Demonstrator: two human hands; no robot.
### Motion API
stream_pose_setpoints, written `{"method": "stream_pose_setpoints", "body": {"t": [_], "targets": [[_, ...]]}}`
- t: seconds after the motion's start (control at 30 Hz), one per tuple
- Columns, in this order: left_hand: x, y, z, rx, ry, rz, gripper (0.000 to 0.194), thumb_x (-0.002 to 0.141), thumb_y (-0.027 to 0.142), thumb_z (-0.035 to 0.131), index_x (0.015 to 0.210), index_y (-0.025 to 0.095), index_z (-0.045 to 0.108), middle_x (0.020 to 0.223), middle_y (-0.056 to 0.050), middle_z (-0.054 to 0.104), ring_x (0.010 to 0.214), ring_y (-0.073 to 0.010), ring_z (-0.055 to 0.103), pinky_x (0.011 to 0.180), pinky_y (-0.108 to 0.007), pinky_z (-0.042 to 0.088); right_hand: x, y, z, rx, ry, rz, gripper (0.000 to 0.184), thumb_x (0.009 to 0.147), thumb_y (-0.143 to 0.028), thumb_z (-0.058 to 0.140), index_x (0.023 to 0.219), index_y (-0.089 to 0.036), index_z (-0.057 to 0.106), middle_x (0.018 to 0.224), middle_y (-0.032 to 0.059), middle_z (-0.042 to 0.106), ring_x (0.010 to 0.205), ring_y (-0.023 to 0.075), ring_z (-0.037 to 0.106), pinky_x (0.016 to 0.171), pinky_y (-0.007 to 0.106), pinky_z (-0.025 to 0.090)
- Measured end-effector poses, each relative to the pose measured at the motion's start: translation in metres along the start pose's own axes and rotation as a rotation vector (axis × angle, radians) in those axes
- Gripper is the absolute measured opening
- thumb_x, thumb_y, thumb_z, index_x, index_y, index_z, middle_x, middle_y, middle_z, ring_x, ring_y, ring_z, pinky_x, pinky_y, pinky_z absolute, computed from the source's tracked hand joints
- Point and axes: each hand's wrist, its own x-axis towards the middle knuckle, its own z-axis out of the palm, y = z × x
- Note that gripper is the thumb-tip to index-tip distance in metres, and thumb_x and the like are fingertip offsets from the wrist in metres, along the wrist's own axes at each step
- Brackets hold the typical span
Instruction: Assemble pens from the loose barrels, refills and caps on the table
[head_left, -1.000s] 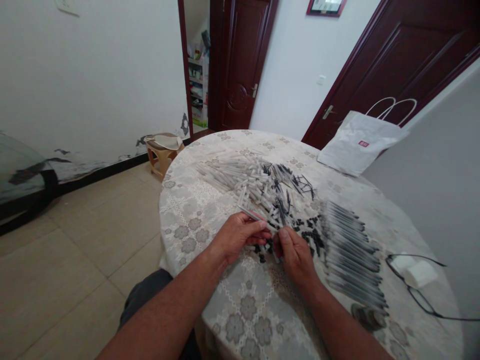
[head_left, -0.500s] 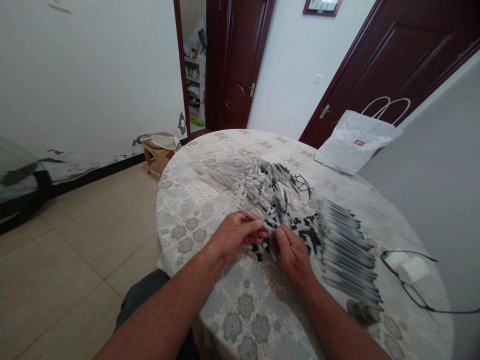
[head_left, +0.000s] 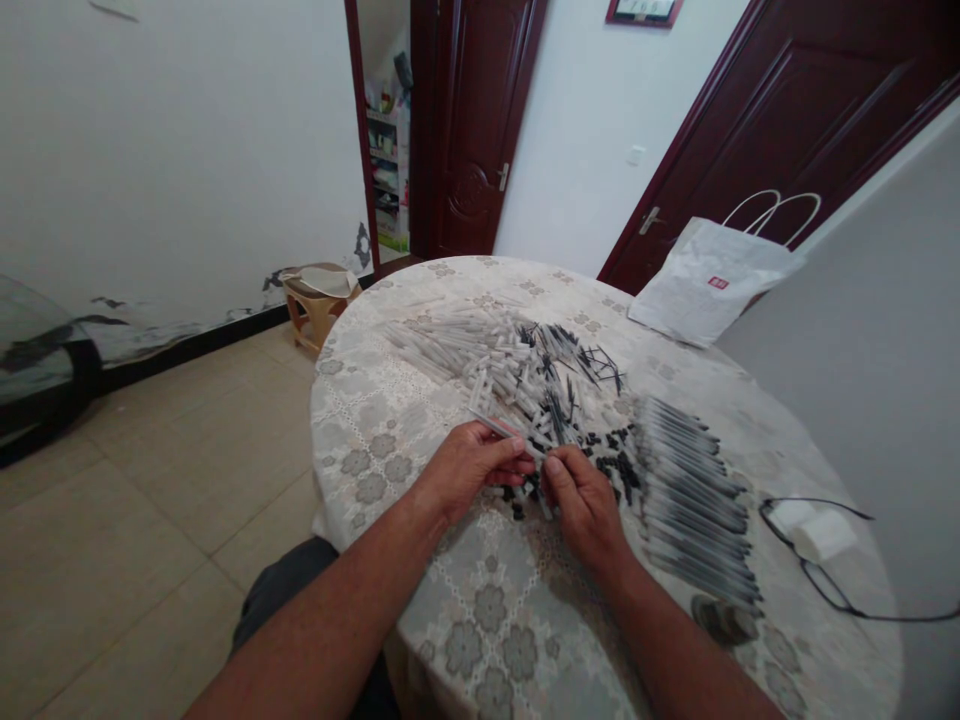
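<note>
My left hand (head_left: 480, 465) is closed around a slim translucent pen (head_left: 491, 422), which slants up and left out of the fingers. At the near end of that pen, the fingers of my right hand (head_left: 585, 505) are pinched together; whether a small part sits inside them is hidden. Just beyond both hands spreads a pile of whitish tubes (head_left: 450, 340), with thin black refills (head_left: 559, 410) mixed in at its right side. Small black caps (head_left: 619, 465) lie around and partly under my hands. To the right, a neat row of dark-tipped pens (head_left: 694, 500) lies side by side.
A flowered cloth covers the round table (head_left: 375, 450). Eyeglasses (head_left: 825, 590) and a white roll (head_left: 825, 535) lie at the right, a small dark jar (head_left: 724, 620) by my right forearm. At the back right stands a white paper bag (head_left: 712, 280); a stool (head_left: 315, 310) is beyond the table.
The view has shifted slightly, moving the scene a little left. My left hand keeps its hold on the pen, and my right fingers stay at its near end with hardly any movement.
</note>
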Motion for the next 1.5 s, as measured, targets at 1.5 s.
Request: {"method": "stream_pose_setpoints", "body": {"t": [1.5], "targets": [[-0.002,0.037,-0.046,-0.003,0.155,0.212,0.039,0.075,0.028,0.079,0.110,0.017,0.067,0.083,-0.001,0.065,0.062,-0.0088,0.057,0.055,-0.021,0.047,-0.002,-0.001,-0.002,-0.241,0.121,-0.278,0.020,0.098,-0.033,0.052,0.105,-0.021,0.067,0.086,0.0048,0.074,0.071,0.0176,0.068,0.073,0.028,0.053]]}}
